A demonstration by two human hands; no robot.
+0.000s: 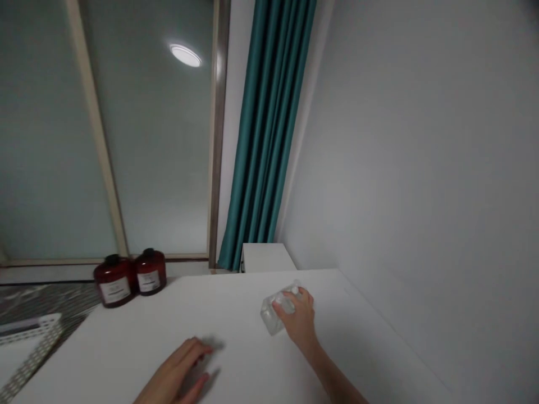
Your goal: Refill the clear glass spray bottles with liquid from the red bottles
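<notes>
My right hand (300,315) is closed around a clear, see-through bottle (273,315), thumb on the near side and fingers on the far side. The bottle appears to lie tilted on the white table (236,303), its wide end towards the lower left; my fingers hide part of its narrower end. To the left, my left hand (179,370) hovers close above the tabletop, thumb and fingers apart, with nothing in it.
Two dark red bottles (115,283) with black caps and white labels stand by the table's far left edge. A perforated white basket (37,342) is at the lower left. Beyond the table are a white cabinet (267,257) and a teal curtain (269,134); a wall (404,157) borders the right side.
</notes>
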